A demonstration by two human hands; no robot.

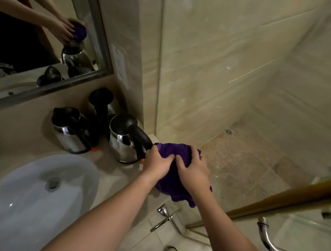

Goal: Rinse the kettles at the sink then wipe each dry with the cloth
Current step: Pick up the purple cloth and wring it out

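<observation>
From the head camera, both hands are gripping a purple cloth (173, 172) bunched at the counter's right end: the left hand (157, 164) is clutching its left side, the right hand (193, 173) is pressing curled fingers over the top. At nine o'clock from the cloth, one steel kettle (125, 141) is standing just beside the left hand; another kettle (70, 130) is standing farther left. The white sink (32, 197) is lying at seven o'clock.
</observation>
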